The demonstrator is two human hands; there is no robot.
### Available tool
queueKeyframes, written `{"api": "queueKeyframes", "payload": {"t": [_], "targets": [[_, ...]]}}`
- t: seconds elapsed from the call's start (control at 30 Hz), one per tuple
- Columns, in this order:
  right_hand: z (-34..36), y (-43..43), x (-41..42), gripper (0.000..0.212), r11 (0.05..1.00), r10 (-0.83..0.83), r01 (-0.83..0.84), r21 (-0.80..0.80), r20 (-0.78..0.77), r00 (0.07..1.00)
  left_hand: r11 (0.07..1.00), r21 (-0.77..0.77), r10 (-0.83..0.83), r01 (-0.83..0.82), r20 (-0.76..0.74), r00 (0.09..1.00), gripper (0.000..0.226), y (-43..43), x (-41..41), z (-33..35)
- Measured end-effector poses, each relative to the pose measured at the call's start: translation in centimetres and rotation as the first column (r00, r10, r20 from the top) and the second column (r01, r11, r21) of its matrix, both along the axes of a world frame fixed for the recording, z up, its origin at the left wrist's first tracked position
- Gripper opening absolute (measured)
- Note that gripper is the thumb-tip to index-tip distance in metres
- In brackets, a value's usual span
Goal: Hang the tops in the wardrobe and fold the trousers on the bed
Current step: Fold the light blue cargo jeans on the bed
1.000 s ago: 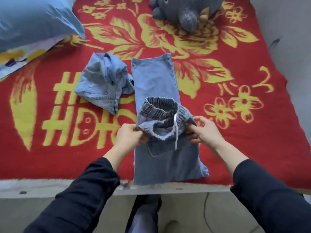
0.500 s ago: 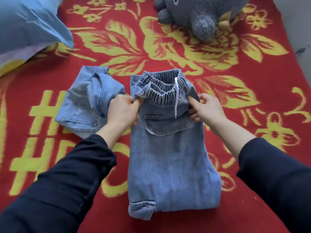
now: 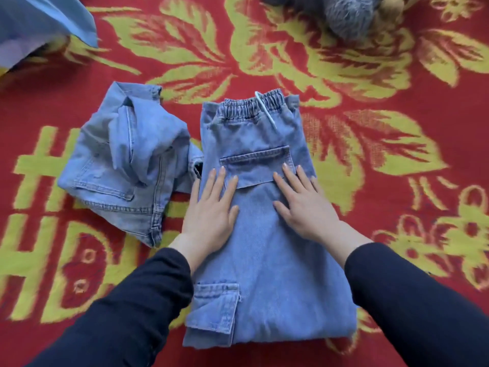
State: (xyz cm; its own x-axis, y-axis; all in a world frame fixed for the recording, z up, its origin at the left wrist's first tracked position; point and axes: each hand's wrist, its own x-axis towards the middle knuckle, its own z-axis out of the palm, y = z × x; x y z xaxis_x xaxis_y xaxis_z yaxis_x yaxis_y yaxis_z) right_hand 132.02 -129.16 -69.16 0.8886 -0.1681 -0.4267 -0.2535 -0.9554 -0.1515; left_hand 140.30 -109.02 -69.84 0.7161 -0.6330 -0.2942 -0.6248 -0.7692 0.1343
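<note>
A bed covered by a red blanket with big yellow flowers (image 3: pixel 397 83) fills the view. The folded light blue denim trousers (image 3: pixel 277 282) lie flat on the side of the bed nearest the person, with the stretchy waist pointing away. Just to their left sits a crumpled pile of light blue denim (image 3: pixel 124 165), touching the trousers' left edge. A soft blue pillow (image 3: pixel 39 19) lies toward the far left corner. A fuzzy grey plush toy (image 3: pixel 346 14) sits farther up the bed. Both arms in dark sleeves (image 3: pixel 119 313) reach forward. The left hand (image 3: pixel 211 213) and right hand (image 3: pixel 304 207) lie palm down on the trousers, by the back pocket. Their fingers (image 3: pixel 215 181) are straight and flat, gripping nothing. A thin white drawstring (image 3: pixel 266 112) lies across the waist.
</note>
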Motion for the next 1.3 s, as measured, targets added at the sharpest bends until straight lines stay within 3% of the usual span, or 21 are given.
{"api": "queueKeyframes", "payload": {"t": [0.1, 0.3, 0.47, 0.63, 0.73, 0.87, 0.93, 1.03, 1.17, 1.3], "targets": [[0.0, 0.9, -3.4, 0.062, 0.997, 0.075, -0.074, -0.025, 0.08, 0.994, 0.994, -0.044, -0.099, 0.101, 0.049, 0.994, 0.059, 1.6, -3.0, 0.1], [-0.2, 4.4, -13.1, 0.065, 0.979, 0.189, -0.197, 0.054, 0.124, 0.974, 0.984, -0.031, -0.179, 0.177, -0.085, 0.98, 0.064, 4.3, -9.1, 2.3], [-0.3, 4.6, -19.3, 0.086, 0.923, 0.361, -0.373, 0.094, 0.124, 0.924, 0.93, -0.05, -0.367, 0.364, -0.112, 0.923, 0.088, 7.5, -14.1, 3.5], [-1.8, 3.8, -19.8, 0.076, 0.91, 0.408, -0.412, 0.038, 0.086, 0.909, 0.894, 0.063, -0.439, 0.444, -0.084, 0.895, 0.107, 8.3, -14.4, 1.3], [-2.3, 3.9, -19.5, 0.062, 0.917, 0.389, -0.398, 0.037, 0.152, 0.909, 0.904, 0.099, -0.409, 0.416, -0.077, 0.909, 0.089, 7.8, -14.3, 1.1], [-0.3, 3.6, -18.7, 0.049, 0.915, 0.339, -0.373, 0.152, 0.208, 0.917, 0.899, 0.079, -0.423, 0.43, -0.091, 0.901, 0.06, 7.6, -14.5, 2.0], [2.0, 3.6, -17.8, 0.041, 0.915, 0.268, -0.295, 0.274, 0.134, 0.954, 0.911, 0.053, -0.392, 0.408, -0.191, 0.9, 0.058, 7.7, -14.0, 2.9], [6.3, 3.0, -16.5, 0.023, 0.903, 0.2, -0.122, 0.412, -0.152, 0.968, 0.95, -0.056, -0.305, 0.308, -0.385, 0.871, 0.065, 7.8, -13.5, 4.9], [10.4, 1.6, -15.9, 0.037, 0.804, 0.18, 0.123, 0.582, -0.435, 0.882, 0.954, -0.029, -0.233, 0.298, -0.697, 0.678, 0.043, 7.6, -13.8, 9.2], [12.5, 0.8, -16.3, 0.041, 0.72, 0.203, 0.346, 0.601, -0.66, 0.723, 0.981, -0.023, -0.099, 0.191, -0.911, 0.4, 0.045, 6.6, -13.9, 11.9]]}}
